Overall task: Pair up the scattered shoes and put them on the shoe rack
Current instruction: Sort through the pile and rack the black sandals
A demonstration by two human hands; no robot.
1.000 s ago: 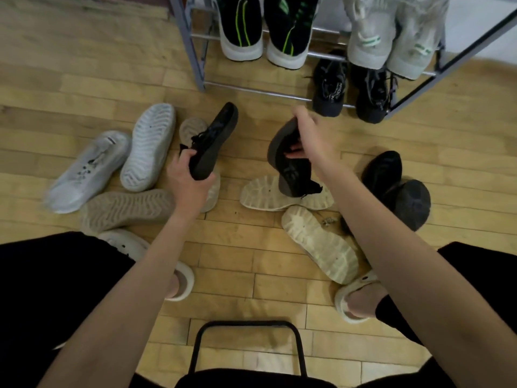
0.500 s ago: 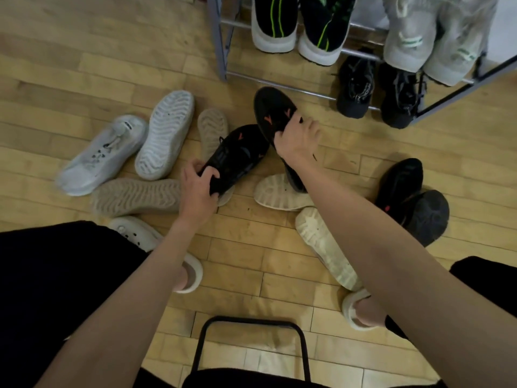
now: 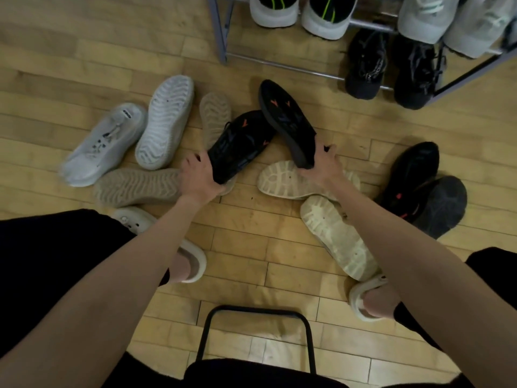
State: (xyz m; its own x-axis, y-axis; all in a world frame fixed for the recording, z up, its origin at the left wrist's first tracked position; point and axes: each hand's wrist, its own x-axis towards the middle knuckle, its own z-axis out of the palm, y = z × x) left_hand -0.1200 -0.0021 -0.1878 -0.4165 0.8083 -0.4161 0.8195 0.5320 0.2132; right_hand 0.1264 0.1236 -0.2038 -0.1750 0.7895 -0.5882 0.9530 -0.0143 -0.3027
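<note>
Now down on the wooden floor, just short of the shoe rack: left hand curled round the heel of an upright black shoe, right hand gripping its sole-up partner, toes nearly touching.

A black shoe with orange marks sits upright at centre, its heel gripped by the left hand. Its mate, tipped sole-up, is held at the heel by the right hand. On the floor to the left lie a grey sneaker, a white sole-up shoe and two tan sole-up shoes. Two cream sole-up shoes lie near right, and a black pair further right. The shoe rack stands far, holding three pairs.
</note>
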